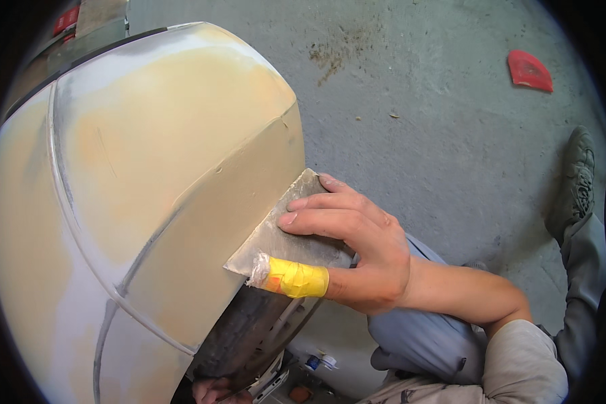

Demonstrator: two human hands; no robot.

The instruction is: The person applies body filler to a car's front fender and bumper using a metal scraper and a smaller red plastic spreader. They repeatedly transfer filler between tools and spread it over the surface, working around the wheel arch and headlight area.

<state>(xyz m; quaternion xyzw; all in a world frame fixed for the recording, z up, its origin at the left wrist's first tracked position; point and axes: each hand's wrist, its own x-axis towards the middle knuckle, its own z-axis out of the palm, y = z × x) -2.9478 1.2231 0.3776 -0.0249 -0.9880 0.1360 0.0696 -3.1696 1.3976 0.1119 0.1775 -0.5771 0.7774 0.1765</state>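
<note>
My right hand (357,249) grips a flat grey metal putty spreader (273,239), its fingers spread over the upper face and its thumb wrapped in yellow tape (296,277). The spreader's long edge rests against the lower right border of a curved vehicle body panel (161,128). Beige filler (215,236) coats the panel in patches, with a smooth strip beside the spreader. Raised and grooved lines cross the panel. At the bottom edge, my left hand (219,390) shows only in part, in shadow under the panel; its fingers are too unclear to read.
Below the panel is a dark recess (249,330) with several small items near it. A red curved piece (530,71) lies on the grey floor (417,121) at the far right. A shoe and trouser leg (576,188) stand at the right. Red and brown objects sit at the upper left.
</note>
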